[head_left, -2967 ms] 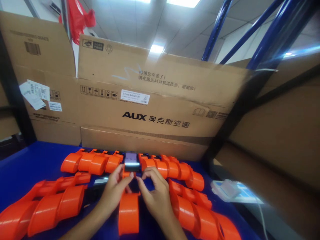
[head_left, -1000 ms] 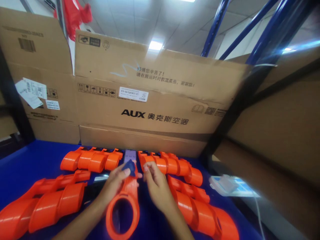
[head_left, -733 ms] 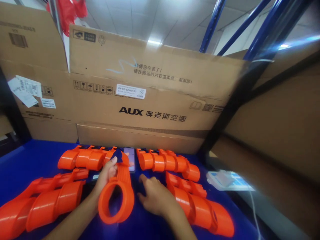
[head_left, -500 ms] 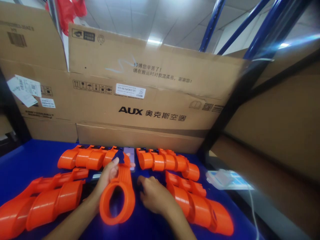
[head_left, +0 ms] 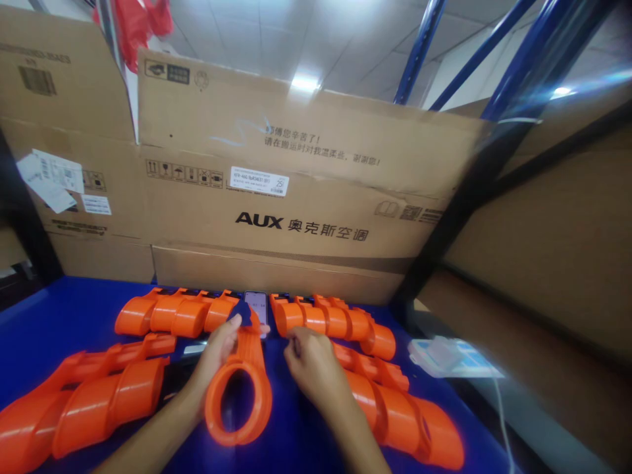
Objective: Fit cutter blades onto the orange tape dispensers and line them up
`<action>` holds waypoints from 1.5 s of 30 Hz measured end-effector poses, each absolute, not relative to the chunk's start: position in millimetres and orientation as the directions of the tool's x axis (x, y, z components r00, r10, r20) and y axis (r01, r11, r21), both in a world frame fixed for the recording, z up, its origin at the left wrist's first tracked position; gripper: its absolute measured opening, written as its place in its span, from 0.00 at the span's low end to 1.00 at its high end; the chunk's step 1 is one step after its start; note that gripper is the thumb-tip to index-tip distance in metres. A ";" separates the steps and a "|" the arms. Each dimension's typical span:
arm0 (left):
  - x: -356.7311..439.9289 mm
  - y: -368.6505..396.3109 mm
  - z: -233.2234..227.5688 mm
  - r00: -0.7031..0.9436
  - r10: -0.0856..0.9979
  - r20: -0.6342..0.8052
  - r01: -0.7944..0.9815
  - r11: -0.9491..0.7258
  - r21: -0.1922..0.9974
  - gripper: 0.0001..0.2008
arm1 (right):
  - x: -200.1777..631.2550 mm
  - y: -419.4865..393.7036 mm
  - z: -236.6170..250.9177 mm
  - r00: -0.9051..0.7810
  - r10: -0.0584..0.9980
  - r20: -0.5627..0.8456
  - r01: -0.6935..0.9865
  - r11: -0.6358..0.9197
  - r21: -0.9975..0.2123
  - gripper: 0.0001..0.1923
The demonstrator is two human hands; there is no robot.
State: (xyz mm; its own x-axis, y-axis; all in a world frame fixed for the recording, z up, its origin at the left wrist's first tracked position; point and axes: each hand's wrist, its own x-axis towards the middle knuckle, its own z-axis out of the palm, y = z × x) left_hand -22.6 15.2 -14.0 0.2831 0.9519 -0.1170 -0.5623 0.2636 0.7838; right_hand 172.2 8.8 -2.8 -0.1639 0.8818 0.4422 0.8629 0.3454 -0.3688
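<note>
Blue table (head_left: 59,316) — left hand (head_left: 217,355) holds orange dispenser (head_left: 241,388), handle pointing away.

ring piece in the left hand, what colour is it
Orange; the ring piece, gripped by the left hand, shows plainly in the head view.

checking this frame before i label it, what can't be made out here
- Head view: whatever the right hand pinches is hidden by its own fingertips.
- Dark blue piece on the orange ring part in the left hand: too small to identify.
- Phone screen: too small to read.
- Orange parts at lower left: cut off by the frame edge.
</note>
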 end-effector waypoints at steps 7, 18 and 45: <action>-10.8 4.5 -9.4 0.227 0.973 -0.025 -0.547 0.149 0.824 0.25 | 169.0 3.3 3.5 0.079 0.769 0.635 0.731 0.388 -0.561 0.08; -18.1 8.3 -17.9 0.304 0.953 -0.003 -0.642 0.207 0.739 0.22 | 152.4 -1.4 7.4 -0.081 0.879 0.471 0.227 0.476 -0.850 0.16; -15.5 13.0 -36.6 -0.083 0.984 0.157 -0.669 -0.172 0.723 0.27 | 160.1 -5.6 15.2 -0.143 0.794 0.591 0.309 0.603 -0.735 0.18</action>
